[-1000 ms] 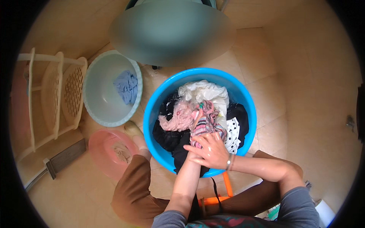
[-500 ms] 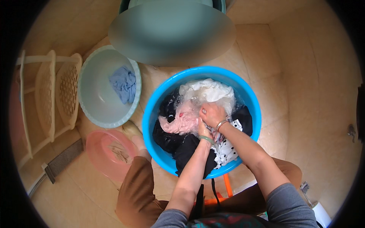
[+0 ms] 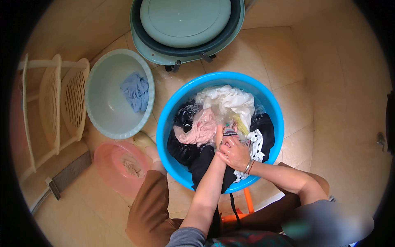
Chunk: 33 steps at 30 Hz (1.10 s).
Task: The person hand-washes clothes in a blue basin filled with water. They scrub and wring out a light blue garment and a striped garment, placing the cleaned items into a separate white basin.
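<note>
Inside a blue basin (image 3: 163, 111) of wet clothes, my two hands are close together over the middle. A striped cloth (image 3: 229, 131), its exact kind unclear, is bunched between them. My left hand (image 3: 219, 135) holds it from the left, partly covered. My right hand (image 3: 236, 153) is closed over the cloth and crosses near my left wrist. Around them lie a pink garment (image 3: 199, 131), a white garment (image 3: 230, 101), a white cloth with black dots (image 3: 256, 144) and dark clothes (image 3: 207, 166). A yellowish piece (image 3: 241, 124) shows beside the white one.
At the left stands a pale green basin (image 3: 101, 105) with a blue cloth (image 3: 135, 91) in it. Below it is a pink basin (image 3: 107, 164) holding a beige cloth (image 3: 131, 166). A cream rack (image 3: 58, 107) leans at far left. A folded green tub (image 3: 187, 24) stands at the back.
My right hand has moved down toward my left wrist, and the striped cloth now shows between my hands. A blurred shape over the green tub is gone; another blur covers my right sleeve.
</note>
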Each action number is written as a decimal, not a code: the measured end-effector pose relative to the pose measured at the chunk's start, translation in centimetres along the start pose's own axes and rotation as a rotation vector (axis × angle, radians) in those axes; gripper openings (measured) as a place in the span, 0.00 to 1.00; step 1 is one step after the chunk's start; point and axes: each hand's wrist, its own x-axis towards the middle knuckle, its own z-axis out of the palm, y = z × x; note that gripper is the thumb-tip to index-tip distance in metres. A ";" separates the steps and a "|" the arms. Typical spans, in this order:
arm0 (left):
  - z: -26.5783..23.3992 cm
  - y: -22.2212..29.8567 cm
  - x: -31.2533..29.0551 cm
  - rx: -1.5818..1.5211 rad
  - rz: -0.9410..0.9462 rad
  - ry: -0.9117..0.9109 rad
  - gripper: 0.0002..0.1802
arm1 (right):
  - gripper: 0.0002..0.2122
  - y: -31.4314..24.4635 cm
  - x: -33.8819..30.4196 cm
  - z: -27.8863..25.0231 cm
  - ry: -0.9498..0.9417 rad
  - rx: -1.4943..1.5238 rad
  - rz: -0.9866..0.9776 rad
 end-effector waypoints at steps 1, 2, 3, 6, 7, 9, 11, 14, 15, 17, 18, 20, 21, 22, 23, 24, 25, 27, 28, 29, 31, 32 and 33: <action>1.6 0.6 -0.1 -0.071 -0.031 0.024 0.15 | 0.08 1.5 0.2 1.0 0.037 -0.013 0.025; 2.3 0.8 -0.2 -0.147 -0.062 0.054 0.15 | 0.08 3.8 0.4 2.5 0.067 -0.025 0.050; -6.1 -1.2 2.6 -0.219 0.008 -0.092 0.16 | 0.09 3.6 1.8 3.3 0.066 -0.030 0.012; -2.0 -1.2 2.3 0.133 0.117 0.470 0.19 | 0.09 7.8 6.9 3.9 -0.068 -0.183 0.356; -1.7 -1.2 2.1 0.037 0.103 0.398 0.20 | 0.09 9.1 7.9 3.7 -0.138 -0.179 0.362; -1.6 -2.0 3.0 0.249 0.173 0.536 0.22 | 0.09 11.4 8.6 4.4 -0.255 -0.205 0.350; -4.6 -3.1 4.3 0.378 0.102 0.533 0.25 | 0.10 13.1 8.1 5.6 -0.351 -0.274 0.328; -4.4 -1.9 4.9 0.325 0.067 0.492 0.25 | 0.11 10.9 8.2 4.7 -0.244 -0.243 0.354; -2.0 -0.8 3.8 0.287 0.152 0.533 0.24 | 0.13 7.9 9.2 2.4 -0.375 -0.255 0.466; -2.4 -1.1 3.5 0.215 0.076 0.460 0.23 | 0.11 5.5 5.2 2.0 0.099 -0.288 0.183; -2.9 -1.4 3.0 0.098 -0.004 0.343 0.23 | 0.10 4.1 3.2 1.4 0.076 -0.266 0.117; -3.1 -1.0 2.4 -0.132 -0.151 0.098 0.23 | 0.10 0.8 1.3 -1.1 0.048 -0.220 -0.021; -3.3 -1.0 2.5 -0.232 -0.149 -0.066 0.23 | 0.10 0.9 0.8 -1.0 0.005 -0.156 0.018; -3.3 -1.2 2.6 -0.331 -0.166 -0.232 0.24 | 0.10 1.5 0.3 -0.5 -0.039 -0.090 0.055; -3.2 -1.9 2.9 -0.253 -0.082 -0.121 0.23 | 0.10 1.7 0.2 0.1 -0.080 -0.021 0.083; -4.0 -2.6 3.1 -0.186 0.009 0.003 0.23 | 0.09 1.9 1.0 0.6 -0.075 -0.054 0.093; -5.1 -2.7 3.6 -0.128 0.100 -0.045 0.22 | 0.09 2.7 2.6 1.3 -0.070 -0.086 0.100; -3.1 -1.9 3.0 0.071 0.123 0.143 0.22 | 0.08 5.0 4.8 2.6 -0.090 -0.170 0.246; -1.9 -1.1 2.9 0.176 0.151 0.228 0.22 | 0.07 5.7 6.4 3.0 -0.114 -0.212 0.340; -1.8 -1.3 2.4 0.095 0.133 0.382 0.22 | 0.06 6.3 7.9 3.4 -0.142 -0.249 0.425; 0.4 -1.1 2.0 0.116 0.090 0.373 0.23 | 0.08 10.8 8.6 5.1 -0.198 -0.293 0.257; 0.3 -1.1 1.8 0.108 0.076 0.383 0.24 | 0.09 11.1 9.5 4.8 -0.244 -0.314 0.157; 0.3 -0.5 2.0 0.108 0.062 0.349 0.24 | 0.12 11.3 10.1 4.4 -0.348 -0.218 0.216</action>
